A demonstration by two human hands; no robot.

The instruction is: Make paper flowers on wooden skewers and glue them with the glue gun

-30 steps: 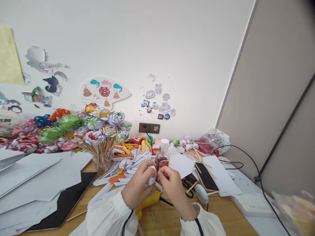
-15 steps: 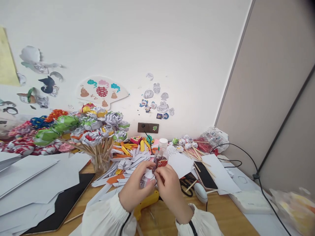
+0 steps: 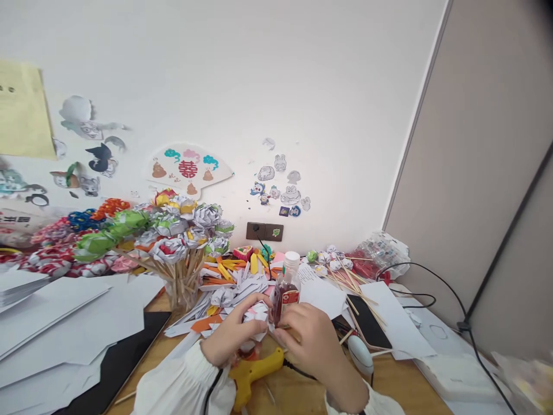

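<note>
My left hand (image 3: 237,329) is closed around a small white folded-paper flower (image 3: 256,313), thumb in front and fingers behind. My right hand (image 3: 309,333) is beside it, fingers curled and thumb close to the flower's right side; whether anything is pinched in them is hidden. Just behind the hands stands a clear bottle (image 3: 287,288) with a white cap, a red label and dark contents. Below them lies a yellow glue gun (image 3: 259,369) on the wooden table, its black cord running right.
Folded paper strips (image 3: 242,286) are heaped behind my hands. A clear cup (image 3: 184,288) of stick-stemmed paper flowers stands left, near stacked white sheets (image 3: 73,323). At right are a phone (image 3: 369,323), a white mouse (image 3: 360,354), wooden sticks (image 3: 345,276) and a black cable (image 3: 449,291).
My right hand has moved right, away from the left, opening a gap between them. More of the glue gun and bottle shows. The view has shifted slightly left and up.
</note>
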